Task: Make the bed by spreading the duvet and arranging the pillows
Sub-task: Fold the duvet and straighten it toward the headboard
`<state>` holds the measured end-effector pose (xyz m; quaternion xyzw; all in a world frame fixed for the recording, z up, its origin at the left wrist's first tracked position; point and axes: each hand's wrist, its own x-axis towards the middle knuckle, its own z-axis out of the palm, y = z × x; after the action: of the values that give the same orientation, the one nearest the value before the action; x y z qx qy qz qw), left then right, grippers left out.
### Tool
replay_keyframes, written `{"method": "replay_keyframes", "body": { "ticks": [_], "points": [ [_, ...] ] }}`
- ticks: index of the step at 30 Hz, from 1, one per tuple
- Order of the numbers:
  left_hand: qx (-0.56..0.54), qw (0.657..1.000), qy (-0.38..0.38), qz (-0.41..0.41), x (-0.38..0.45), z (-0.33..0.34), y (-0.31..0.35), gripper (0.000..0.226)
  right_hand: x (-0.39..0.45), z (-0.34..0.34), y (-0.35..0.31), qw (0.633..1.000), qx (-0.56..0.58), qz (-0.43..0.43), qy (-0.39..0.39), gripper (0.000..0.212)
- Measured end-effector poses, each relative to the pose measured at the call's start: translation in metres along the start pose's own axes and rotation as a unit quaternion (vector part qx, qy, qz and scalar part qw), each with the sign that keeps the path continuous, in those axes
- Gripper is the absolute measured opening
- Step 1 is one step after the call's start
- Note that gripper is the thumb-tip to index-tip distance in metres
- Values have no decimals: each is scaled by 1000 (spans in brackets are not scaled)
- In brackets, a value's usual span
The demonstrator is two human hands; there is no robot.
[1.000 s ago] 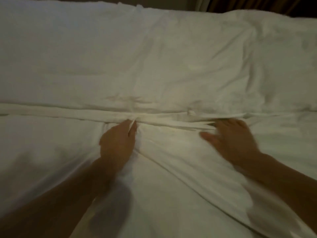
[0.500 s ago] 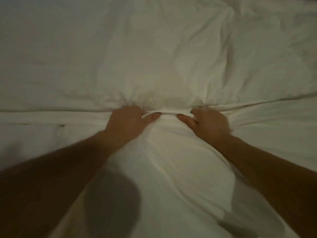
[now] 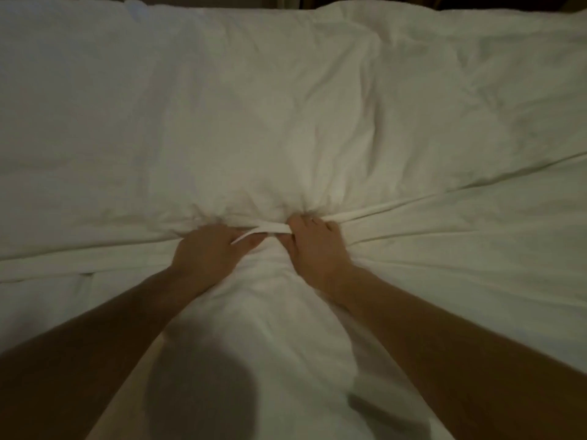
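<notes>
My left hand (image 3: pixel 206 252) and right hand (image 3: pixel 313 246) have fingers curled, pinching the duvet (image 3: pixel 254 122) hem; soft, light, bunches easily, so I judge hem best.

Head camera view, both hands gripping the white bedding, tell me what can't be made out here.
- Fingertips of the left hand and right hand: curled under the folded edge of the duvet, hidden by cloth.
- Pillows: none can be told apart; all white fabric in dim light.
- Bed sides and foot: cut off by the frame edges.
- Dark strip at the top edge: too dim to identify.
</notes>
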<state>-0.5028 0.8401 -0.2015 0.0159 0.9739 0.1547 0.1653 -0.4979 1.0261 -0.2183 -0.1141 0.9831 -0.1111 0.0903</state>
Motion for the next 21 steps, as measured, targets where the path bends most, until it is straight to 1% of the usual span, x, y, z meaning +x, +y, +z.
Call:
{"method": "replay_keyframes", "body": {
  "ticks": [1,2,3,4,5,6,7,8,9,10,11,12,13,15,17,19,20,21],
  "points": [
    [15,1000,12,14,-7,-3,0,54,7,-2,-1,999,5,16,-31,38],
    [34,998,39,33,-18,-10,0,51,11,-5,-3,998,19,31,-54,37],
    [53,993,83,68,-31,-17,-8,48,14,-12,-6,996,25,48,-76,36],
    [81,985,113,104,-46,-25,-24,48,13,-20,-8,995,12,58,-80,36],
    [100,981,118,117,-62,-31,-45,51,8,-27,-15,997,-12,47,-59,36],
    [103,982,115,107,-81,-34,-70,57,0,-34,-26,1000,-18,16,-17,36],
    [96,987,96,88,-98,-32,-95,64,-10,-40,-45,999,10,-32,40,38],
    [74,993,70,60,-112,-28,-114,67,-22,-44,-68,991,60,-88,81,40],
    [40,997,53,28,-119,-24,-124,66,-31,-41,-92,979,100,-142,103,44],
    [6,998,61,0,-121,-23,-128,64,-37,-34,-115,972,94,-188,106,47],
    [-28,996,74,-28,-118,-22,-126,62,-38,-23,-132,971,59,-216,84,49],
    [-45,992,102,-54,-113,-23,-118,61,-35,-8,-141,974,20,-219,57,48],
    [-37,990,121,-64,-106,-21,-113,57,-29,4,-145,977,15,-208,40,46],
    [-7,989,133,-60,-95,-16,-105,42,-16,21,-149,981,44,-186,14,36],
    [-7,992,117,-51,-88,-16,-100,31,-8,29,-153,991,14,-134,0,32],
    [-7,994,100,-34,-92,-24,-99,27,-8,24,-163,994,-19,-106,5,32],
    [7,996,85,-36,-99,-28,-100,29,-10,21,-166,994,-36,-106,12,31],
    [15,996,76,-36,-107,-30,-105,38,-12,18,-169,993,-41,-109,12,31]
  ]
}}
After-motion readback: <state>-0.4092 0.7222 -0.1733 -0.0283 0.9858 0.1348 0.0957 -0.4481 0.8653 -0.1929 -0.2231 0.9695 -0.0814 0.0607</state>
